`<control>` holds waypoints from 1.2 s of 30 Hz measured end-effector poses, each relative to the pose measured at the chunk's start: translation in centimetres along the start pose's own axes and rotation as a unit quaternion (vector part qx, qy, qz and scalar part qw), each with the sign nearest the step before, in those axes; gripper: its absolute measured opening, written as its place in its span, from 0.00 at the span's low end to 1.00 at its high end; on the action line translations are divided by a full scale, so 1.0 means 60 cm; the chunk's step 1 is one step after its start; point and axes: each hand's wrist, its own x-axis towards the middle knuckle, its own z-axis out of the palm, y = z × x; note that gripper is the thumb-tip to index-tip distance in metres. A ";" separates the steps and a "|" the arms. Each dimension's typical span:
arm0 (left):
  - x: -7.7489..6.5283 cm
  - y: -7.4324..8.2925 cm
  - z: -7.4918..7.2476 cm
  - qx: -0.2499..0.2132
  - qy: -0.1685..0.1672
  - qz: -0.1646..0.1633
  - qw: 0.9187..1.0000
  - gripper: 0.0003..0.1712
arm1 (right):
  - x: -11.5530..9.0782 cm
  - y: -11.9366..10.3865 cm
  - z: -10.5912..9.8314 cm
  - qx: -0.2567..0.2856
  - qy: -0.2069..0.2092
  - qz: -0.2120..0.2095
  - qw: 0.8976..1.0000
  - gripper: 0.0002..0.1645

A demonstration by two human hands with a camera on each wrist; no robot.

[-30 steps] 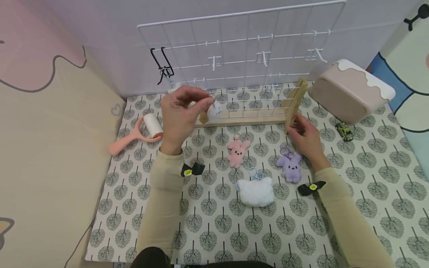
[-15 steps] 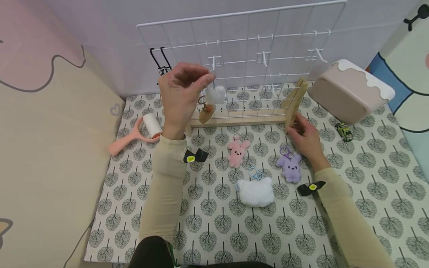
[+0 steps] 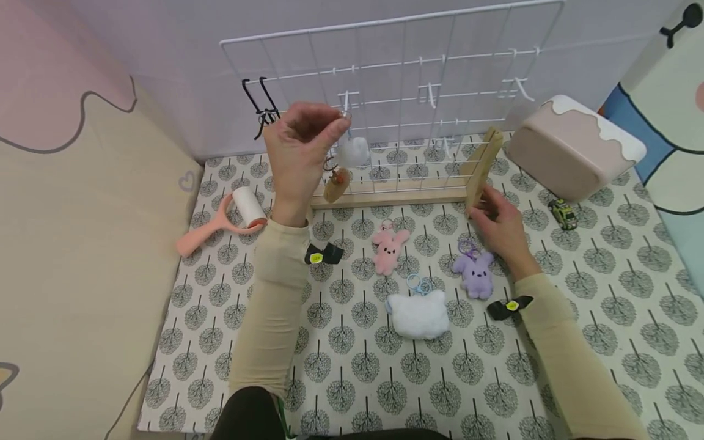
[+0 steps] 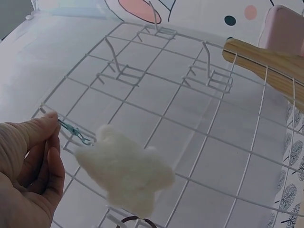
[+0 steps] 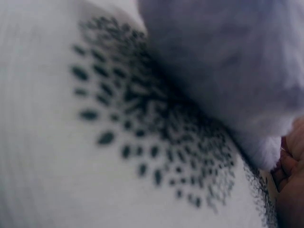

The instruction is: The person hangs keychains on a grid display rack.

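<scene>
My left hand (image 3: 297, 159) pinches the ring end of a small white plush keychain (image 3: 354, 151) between thumb and fingertips, right at a white hook (image 3: 346, 101) on the wire grid rack (image 3: 404, 61). In the left wrist view the plush (image 4: 126, 171) dangles from a teal clasp (image 4: 73, 131). A brown keychain (image 3: 337, 185) hangs lower, beside that wrist. My right hand (image 3: 502, 226) grips the foot of the rack's wooden side leg (image 3: 481, 168). Close by lies a purple plush keychain (image 3: 476, 275), its blurred fur (image 5: 228, 57) filling much of the right wrist view.
A pink bunny keychain (image 3: 388, 250) and a larger white plush (image 3: 420, 315) lie on the tree-print cloth. At left is a lint roller (image 3: 209, 231); at right, a pink-and-white box (image 3: 572, 146) and toy car (image 3: 562, 214). Black hooks (image 3: 263, 101) hang on the rack's left side.
My left hand has risen with the white plush keychain to the height of the white hook, and the plush has turned its face away. The right hand stays on the wooden leg.
</scene>
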 end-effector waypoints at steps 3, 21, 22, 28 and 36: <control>-0.006 -0.004 0.000 0.008 0.001 -0.013 1.000 0.10 | -0.001 0.001 0.001 -0.001 0.002 -0.002 1.000 0.38; -0.154 -0.076 -0.012 0.056 -0.041 -0.105 0.992 0.10 | -0.003 -0.005 0.000 0.017 -0.004 -0.004 1.000 0.38; -0.163 -0.085 -0.010 0.057 -0.046 -0.111 0.991 0.09 | -0.004 -0.004 0.000 0.016 -0.003 -0.003 1.000 0.38; -0.198 -0.135 0.001 0.058 -0.070 -0.159 0.983 0.11 | -0.004 0.000 -0.001 0.015 0.002 -0.005 1.000 0.38; -0.225 -0.192 0.008 0.083 -0.090 -0.229 0.966 0.11 | -0.001 0.004 0.002 0.020 0.012 -0.022 0.999 0.38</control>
